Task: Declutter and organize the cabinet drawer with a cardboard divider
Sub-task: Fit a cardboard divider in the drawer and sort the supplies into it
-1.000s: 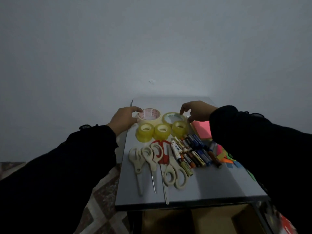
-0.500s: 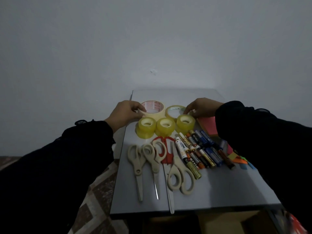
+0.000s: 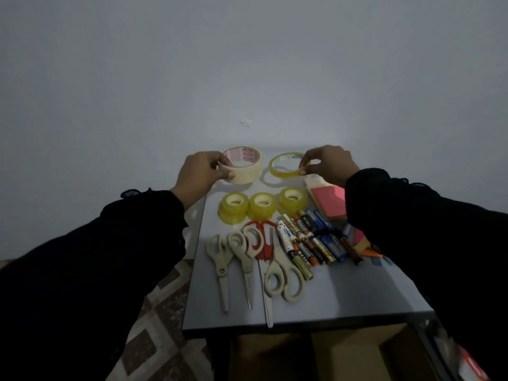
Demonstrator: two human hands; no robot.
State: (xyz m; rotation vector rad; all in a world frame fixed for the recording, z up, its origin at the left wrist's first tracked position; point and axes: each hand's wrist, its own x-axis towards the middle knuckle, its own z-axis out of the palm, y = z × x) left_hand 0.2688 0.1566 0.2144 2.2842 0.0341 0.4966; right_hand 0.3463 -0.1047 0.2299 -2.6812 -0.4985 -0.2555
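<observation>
My left hand (image 3: 198, 174) grips a wide cream tape roll (image 3: 245, 168) at the far left of the grey cabinet top (image 3: 343, 295). My right hand (image 3: 327, 165) pinches the rim of a thin yellow tape ring (image 3: 283, 169) just right of it. Both rolls look lifted a little off the surface. Three small yellow tape rolls (image 3: 261, 206) line up in front of them. Several scissors (image 3: 258, 259) lie nearer me, with several batteries and markers (image 3: 310, 240) to their right. Below the front edge shows the open drawer with cardboard dividers (image 3: 343, 353).
A pink sticky-note pad (image 3: 328, 200) and coloured paper tabs (image 3: 368, 250) lie at the right, partly under my right sleeve. A plain wall stands behind the cabinet. Patterned floor (image 3: 162, 312) shows at the left.
Both hands took hold of their tape rolls and raised them off the surface, away from the three small rolls. The camera view has shifted.
</observation>
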